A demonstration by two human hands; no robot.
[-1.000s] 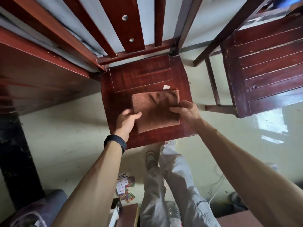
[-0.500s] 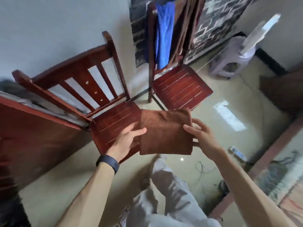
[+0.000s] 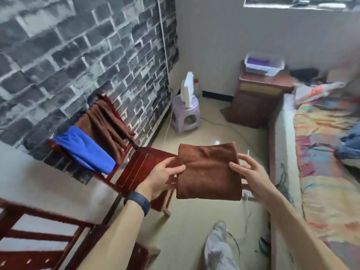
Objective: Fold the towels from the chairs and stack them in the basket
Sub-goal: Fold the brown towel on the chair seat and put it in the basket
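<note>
Two hands hold one folded brown towel (image 3: 208,172) up in the air, above the floor (image 3: 194,234) and just in front of the seat of a red wooden chair (image 3: 140,168). The left hand (image 3: 163,176), with a dark band (image 3: 139,202) on its wrist, pinches the towel's left edge, thumb on top and fingers (image 3: 171,182) tucked beneath. The right hand (image 3: 249,172) grips the right edge the same way, thumb over the cloth and the other fingers spread behind it. The towel is a neat flat rectangle, held about level between them. Over that chair's back hang a blue towel (image 3: 85,151) and, beside it, several brown towels (image 3: 107,123), against a wall (image 3: 78,45) papered in grey brick. A second red chair (image 3: 39,240) shows at the lower left, close to the person. Farther off a pale purple stool (image 3: 186,117) stands by the wall with a white thing (image 3: 187,92) on it. A dark wooden nightstand (image 3: 257,98) sits near the corner, and a bed (image 3: 321,152) with a bright patterned cover runs along the right.
</note>
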